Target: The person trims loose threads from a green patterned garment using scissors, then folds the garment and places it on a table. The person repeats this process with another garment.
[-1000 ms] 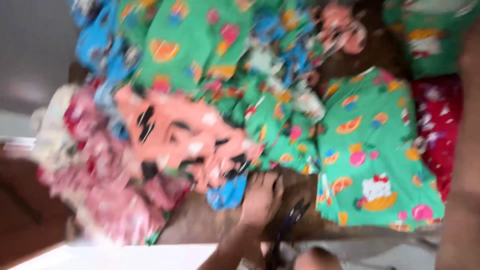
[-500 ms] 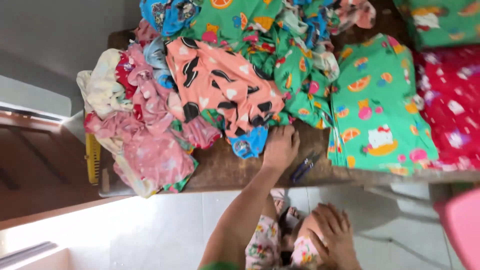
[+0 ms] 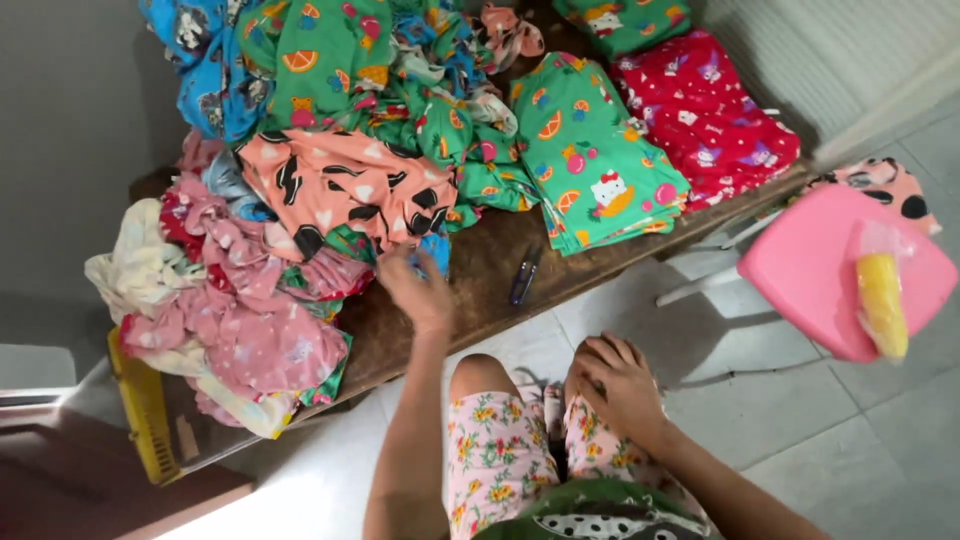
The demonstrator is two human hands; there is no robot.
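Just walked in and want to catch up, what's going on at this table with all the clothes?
A seated person is at a wooden table heaped with bright printed garments. Their left hand reaches, open, toward the salmon garment with black patches; whether it touches the cloth is unclear. Their right hand rests on their knee. A dark pen-like object lies on the bare wood, beside a folded green stack and a red stack. A pink stool stands alongside.
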